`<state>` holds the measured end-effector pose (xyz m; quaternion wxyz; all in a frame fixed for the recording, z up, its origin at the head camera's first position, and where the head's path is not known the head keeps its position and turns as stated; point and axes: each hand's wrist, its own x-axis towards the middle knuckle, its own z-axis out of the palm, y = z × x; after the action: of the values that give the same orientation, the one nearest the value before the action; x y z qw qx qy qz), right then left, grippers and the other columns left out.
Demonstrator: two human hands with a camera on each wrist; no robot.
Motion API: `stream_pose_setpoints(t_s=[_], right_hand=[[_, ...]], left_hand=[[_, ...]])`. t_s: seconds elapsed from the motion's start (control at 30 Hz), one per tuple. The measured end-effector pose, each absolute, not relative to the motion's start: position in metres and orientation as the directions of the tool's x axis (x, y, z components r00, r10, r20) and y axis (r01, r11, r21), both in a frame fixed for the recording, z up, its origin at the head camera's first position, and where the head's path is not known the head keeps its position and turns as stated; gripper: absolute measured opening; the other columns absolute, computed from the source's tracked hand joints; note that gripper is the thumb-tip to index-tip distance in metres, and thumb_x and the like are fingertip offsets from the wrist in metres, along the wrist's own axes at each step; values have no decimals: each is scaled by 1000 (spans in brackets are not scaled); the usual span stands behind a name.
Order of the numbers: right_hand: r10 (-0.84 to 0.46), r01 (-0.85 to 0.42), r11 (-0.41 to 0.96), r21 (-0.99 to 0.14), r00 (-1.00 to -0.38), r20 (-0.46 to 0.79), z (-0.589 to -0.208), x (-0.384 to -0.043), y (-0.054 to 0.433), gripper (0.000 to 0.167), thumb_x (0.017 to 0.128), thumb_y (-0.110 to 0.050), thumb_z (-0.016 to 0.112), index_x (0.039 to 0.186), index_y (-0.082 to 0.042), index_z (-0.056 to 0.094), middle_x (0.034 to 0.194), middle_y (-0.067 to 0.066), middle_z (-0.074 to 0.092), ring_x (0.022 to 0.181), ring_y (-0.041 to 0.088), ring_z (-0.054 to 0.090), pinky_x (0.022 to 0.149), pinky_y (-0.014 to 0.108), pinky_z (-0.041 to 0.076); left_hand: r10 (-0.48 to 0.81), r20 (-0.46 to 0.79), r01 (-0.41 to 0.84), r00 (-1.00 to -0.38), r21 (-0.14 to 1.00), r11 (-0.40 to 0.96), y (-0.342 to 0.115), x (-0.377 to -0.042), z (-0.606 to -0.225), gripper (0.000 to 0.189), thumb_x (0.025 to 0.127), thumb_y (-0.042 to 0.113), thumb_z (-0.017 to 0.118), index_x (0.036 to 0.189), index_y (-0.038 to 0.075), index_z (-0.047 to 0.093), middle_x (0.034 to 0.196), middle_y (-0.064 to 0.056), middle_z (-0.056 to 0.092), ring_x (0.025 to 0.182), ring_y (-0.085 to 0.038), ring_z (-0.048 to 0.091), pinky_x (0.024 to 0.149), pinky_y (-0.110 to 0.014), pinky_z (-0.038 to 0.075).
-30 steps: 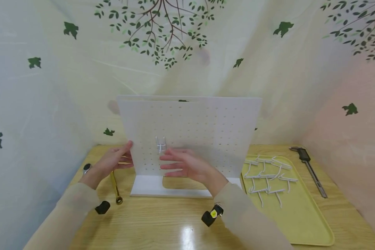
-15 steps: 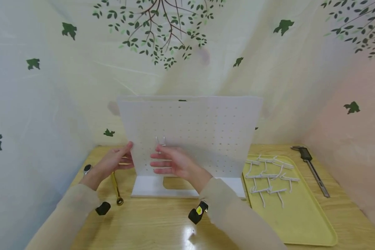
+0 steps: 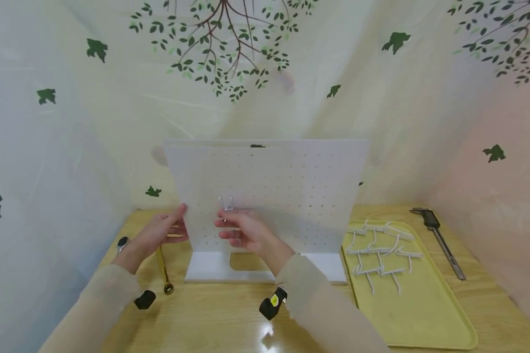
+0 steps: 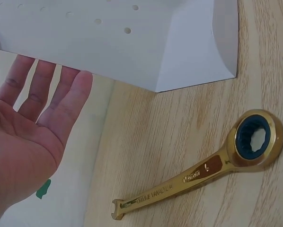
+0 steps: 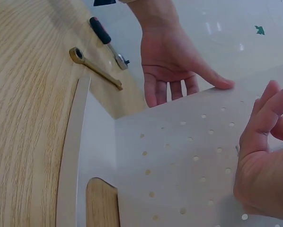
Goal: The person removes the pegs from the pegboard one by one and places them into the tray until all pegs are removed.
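A white pegboard [image 3: 287,196] stands upright on its white base. My left hand [image 3: 161,230] holds its left edge, with the thumb at the front and the fingers behind, as the left wrist view [image 4: 32,137] also shows. A white wire hook [image 3: 228,209] sits against the board's left half, two prongs pointing up. My right hand [image 3: 251,233] pinches the hook's lower part between thumb and forefinger, with the other fingers loosely bent below. Those fingers cover part of the hook, and the right wrist view barely shows it beside the hand [image 5: 267,165].
A yellow tray [image 3: 415,314] with several white hooks [image 3: 368,250] lies right of the board, a caliper [image 3: 437,235] beyond it. On the left lie a gold ratcheting wrench [image 4: 179,184] and a ratchet [image 5: 101,32] with a black and red handle. A patterned cloth hangs behind.
My right hand has moved left, from beside the hook with fingers spread, onto its lower part, and its fingers have bent more. My left hand stays on the board's edge.
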<state>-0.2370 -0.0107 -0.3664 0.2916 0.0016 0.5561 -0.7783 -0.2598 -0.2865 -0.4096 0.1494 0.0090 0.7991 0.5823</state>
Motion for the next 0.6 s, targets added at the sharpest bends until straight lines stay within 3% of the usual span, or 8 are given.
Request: stream_pose_setpoints(t_s=[0.23, 0.6], right_hand=[[-431, 456, -227, -861, -840, -331, -371, -235, -8, 33, 101, -23, 66, 128, -4, 66, 90, -1, 65, 58, 9, 61, 45, 14, 47], [-440, 471, -232, -851, -831, -339, -371, -234, -10, 32, 101, -22, 65, 127, -2, 66, 88, -1, 65, 59, 9, 59, 48, 16, 49]], left_hand=[[177, -222, -154, -959, 930, 334, -283, -259, -413, 80, 99, 67, 46, 126, -7, 63, 118, -17, 65, 105, -27, 68, 90, -38, 59], [177, -219, -157, -959, 938, 310, -286, -257, -416, 79, 99, 66, 47, 124, -7, 63, 115, -16, 67, 104, -26, 69, 89, -39, 59]])
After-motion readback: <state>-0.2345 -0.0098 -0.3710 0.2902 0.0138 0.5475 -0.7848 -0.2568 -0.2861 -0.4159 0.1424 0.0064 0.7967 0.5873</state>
